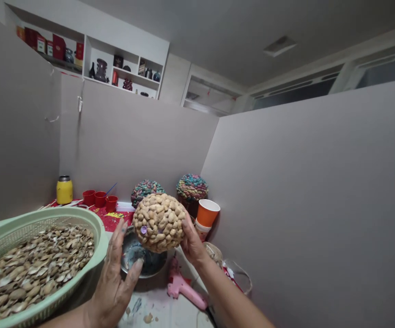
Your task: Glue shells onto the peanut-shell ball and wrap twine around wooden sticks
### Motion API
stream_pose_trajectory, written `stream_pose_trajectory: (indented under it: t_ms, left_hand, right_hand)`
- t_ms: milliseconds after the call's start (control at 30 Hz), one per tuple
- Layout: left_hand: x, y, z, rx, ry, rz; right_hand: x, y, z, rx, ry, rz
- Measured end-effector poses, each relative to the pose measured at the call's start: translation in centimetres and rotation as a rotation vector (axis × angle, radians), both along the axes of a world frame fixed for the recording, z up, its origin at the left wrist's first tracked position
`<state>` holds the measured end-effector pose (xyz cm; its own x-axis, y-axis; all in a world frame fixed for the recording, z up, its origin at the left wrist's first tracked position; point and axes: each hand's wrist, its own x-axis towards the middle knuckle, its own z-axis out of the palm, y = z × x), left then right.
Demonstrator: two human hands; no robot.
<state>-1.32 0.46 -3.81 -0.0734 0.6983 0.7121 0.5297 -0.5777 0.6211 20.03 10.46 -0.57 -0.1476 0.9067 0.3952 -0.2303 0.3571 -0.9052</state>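
A person's right hand (192, 243) holds a shell-covered ball (159, 223) aloft, its grip clamped on the ball's right side, while the left hand (117, 278) stands just beside with palm turned toward it, fingers and thumb apart and holding nothing. The ball lies to the left of the right grip and to the right of the left one, nearer the right, which alone appears to touch it; it looks nearly round (no marked long axis shows), with a small purple spot (144, 230) on its near face. Below, a stained metal bowl (149, 269) sits partly hidden behind the left hand, and a pink glue gun (180, 287) lies on the marked counter (170, 312) beneath the right arm. At left, a green basket (100, 232) holds a heap of loose shells (47, 255). Behind the ball are two colorful balls (192, 186), with stacked paper cups (208, 212) to the right, and red cups (100, 199) and a yellow jar (64, 190) farther left, before gray partitions (303, 205).
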Motion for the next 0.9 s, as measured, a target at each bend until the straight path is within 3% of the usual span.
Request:
stream_pose_trajectory:
  t_ms: [467,600,733,900]
  left_hand:
    - [-0.2,0.0,0.9,0.145,0.079,0.069]
    - [-0.2,-0.3,1.4,0.2,0.073,0.071]
    - [-0.2,-0.4,1.5,0.268,0.084,0.066]
    - [0.0,-0.3,1.8,0.327,0.086,0.034]
  right_hand:
    - [0.4,-0.5,-0.4,0.045,0.17,-0.139]
    - [1.2,-0.6,0.0,-0.029,0.275,-0.085]
    - [2.1,-0.6,0.1,-0.108,0.193,-0.001]
    - [1.7,-0.9,0.3,-0.047,0.184,-0.036]
